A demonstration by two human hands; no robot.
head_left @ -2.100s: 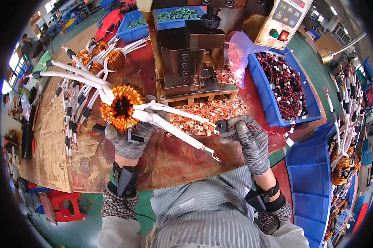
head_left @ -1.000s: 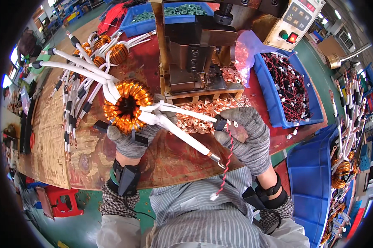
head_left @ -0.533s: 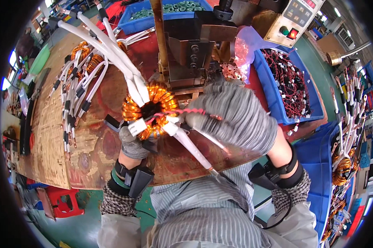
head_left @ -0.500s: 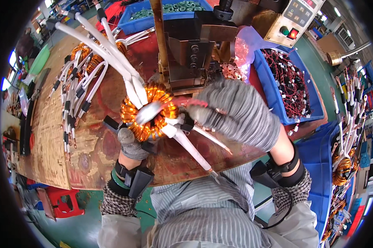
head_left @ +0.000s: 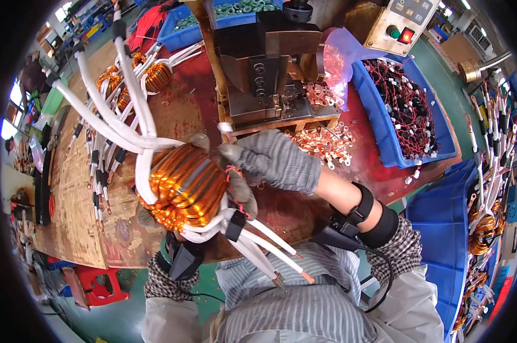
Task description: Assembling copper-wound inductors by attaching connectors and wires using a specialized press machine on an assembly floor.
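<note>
My gloved left hand (head_left: 244,194) is closed around a thick ring coil (head_left: 187,180) of orange copper wire, mostly hidden behind it. White-sleeved leads (head_left: 98,134) rise from the coil to the upper left. More white leads (head_left: 270,237), some with bare copper ends, point down toward my apron past a black sleeve (head_left: 235,226). A thin red-and-black wire (head_left: 231,169) runs along the coil's right side. My gloved right hand (head_left: 278,163) pinches this wire near its small white connector (head_left: 226,129), just right of the coil's top.
A dark metal press (head_left: 264,74) stands ahead, with loose copper terminals (head_left: 327,143) beside its base. A blue bin (head_left: 393,157) of red-and-black wires is at the right. Other wound coils (head_left: 157,77) lie at the back left. A control box (head_left: 393,34) stands at the back right.
The coil has come nearer and turned so its outer side shows. Its long leads have swung left. My right hand has moved left to the coil's top, and the copper terminals are uncovered.
</note>
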